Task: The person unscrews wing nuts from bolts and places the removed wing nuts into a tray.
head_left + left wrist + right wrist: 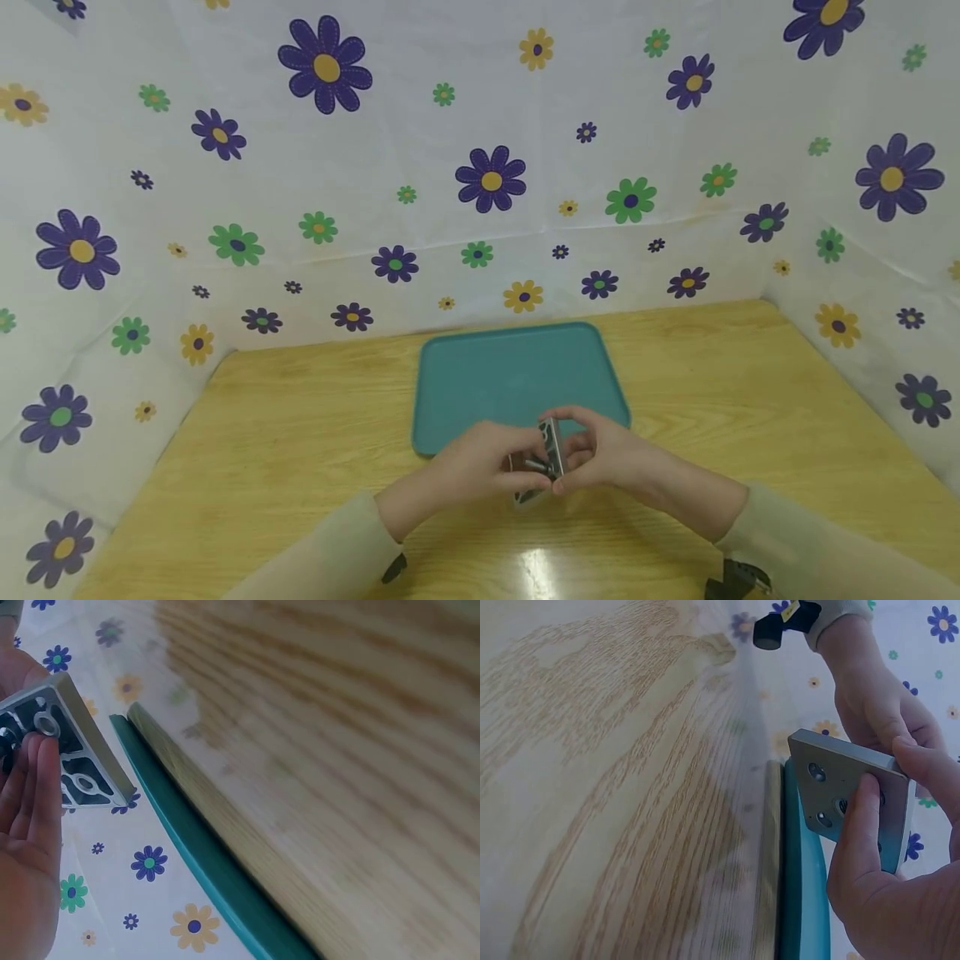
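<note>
A square silver metal plate (553, 448) stands on edge between the two hands, in front of the tray. Its ribbed, hollow side with round ring holes shows in the left wrist view; the flat side with several holes (816, 772) shows in the right wrist view. My right hand (618, 454) grips the plate by its edges, one finger lying across the flat side. On the ribbed side, my left hand (480, 467) pinches a short metal bolt (536, 465) near the plate's middle. Its fingers (34, 772) partly cover that side.
Behind the hands a teal tray (510, 375) lies on the light wooden table (300, 433). White cloth (420, 150) with printed flowers surrounds the table at the back and both sides. Dark straps (738, 579) are on the wrists.
</note>
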